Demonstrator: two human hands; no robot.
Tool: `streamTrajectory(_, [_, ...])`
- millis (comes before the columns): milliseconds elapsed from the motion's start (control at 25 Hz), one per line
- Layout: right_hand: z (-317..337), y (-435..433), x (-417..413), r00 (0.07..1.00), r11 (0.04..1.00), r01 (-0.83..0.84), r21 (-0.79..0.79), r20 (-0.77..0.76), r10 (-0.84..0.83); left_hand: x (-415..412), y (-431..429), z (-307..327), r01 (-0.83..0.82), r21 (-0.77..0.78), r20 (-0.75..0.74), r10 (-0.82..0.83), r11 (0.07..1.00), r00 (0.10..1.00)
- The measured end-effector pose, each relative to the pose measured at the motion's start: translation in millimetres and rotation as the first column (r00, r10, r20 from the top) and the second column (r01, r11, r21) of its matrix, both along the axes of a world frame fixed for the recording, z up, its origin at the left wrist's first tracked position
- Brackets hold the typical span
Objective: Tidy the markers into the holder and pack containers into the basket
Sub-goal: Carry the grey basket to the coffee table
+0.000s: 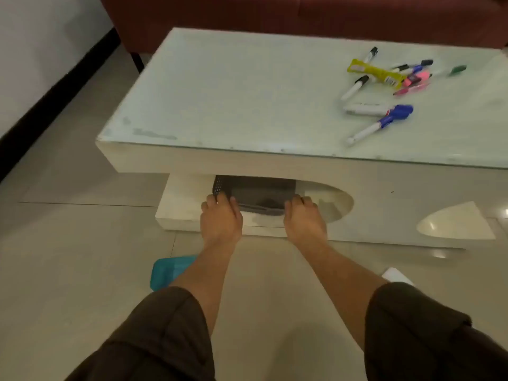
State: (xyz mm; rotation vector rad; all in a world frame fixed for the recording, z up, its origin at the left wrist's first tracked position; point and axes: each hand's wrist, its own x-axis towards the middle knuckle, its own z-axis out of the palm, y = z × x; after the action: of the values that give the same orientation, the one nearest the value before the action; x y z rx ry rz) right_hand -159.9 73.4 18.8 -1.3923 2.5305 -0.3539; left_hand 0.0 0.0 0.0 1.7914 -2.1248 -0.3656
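- While both arms were stretched down below the worktop [247,92], the left hand [221,215] and the right hand [303,218] sat apart, one at each near corner of the dark grey basket [258,192].
- Left-hand fingers were curled over the basket's perforated left corner, and right-hand fingers were hooked over its right end. Both hands were clamped on the near rim.
- That basket was tucked into the open recess under the top, resting on the pale lower shelf [181,207], with its far side lost in shadow.
- Up on the glass, towards the right, the markers lay loose in a scatter.
- Nearest the front edge was a blue-capped marker [379,123], with a white marker [365,108] just behind it.
- Further back, one black-capped marker [357,85] lay on the near side of a yellow packet [373,72] and another black-capped one [369,55] on the far side.
- Pink highlighters [417,78] were bunched at the packet's right end, and a green-capped marker [457,70] lay alone beyond them.
- Down on the tiled floor [82,270], a teal plastic container [170,270] showed partly behind the left forearm.
- A white object [395,274] peeked out beside the right arm, too little of it showing to name.
- A maroon sofa [302,17] ran along the far side of the worktop.
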Motion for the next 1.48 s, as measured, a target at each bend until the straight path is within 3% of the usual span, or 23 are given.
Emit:
streamTrajectory(120, [-34.4,-35.1,-14.0,0.983,0.988,0.154,-0.027,0.107,-0.151,1.1,-28.6,-43.0,-0.062,-0.024,-0.098,0.06,0.998,0.993])
streamTrajectory(280, [-81.2,-61.0,-42.1,0.929,0.953,0.295,0.061,0.216,-0.302,-5.2,-64.9,-85.1,-0.162,0.045,-0.181,0.168,0.986,0.969])
streamTrajectory(440, [-112.2,-72.9,-55.9,0.812,0.931,0.359,0.057,0.472,-0.342,-7.1,-82.7,-103.6,-0.243,0.131,-0.273,0.27,0.961,0.923])
streamTrajectory(800, [-90.6,-29.5,-28.8,0.877,0.935,0.319,0.153,0.327,-0.353,15.5,-44.6,-48.3,-0.24,0.339,-0.115,0.294,0.91,0.949])
streamTrajectory(1040, [-45.4,15.9,-6.9,0.907,0.947,0.226,0.226,0.305,-0.29,41.9,15.0,-12.0,-0.348,0.484,-0.022,0.409,0.803,0.912])
streamTrajectory(1480, [29.6,134.4,52.1,0.887,0.932,0.233,0.277,0.332,-0.321,98.7,130.4,67.8,-0.372,0.447,0.015,0.409,0.813,0.912])
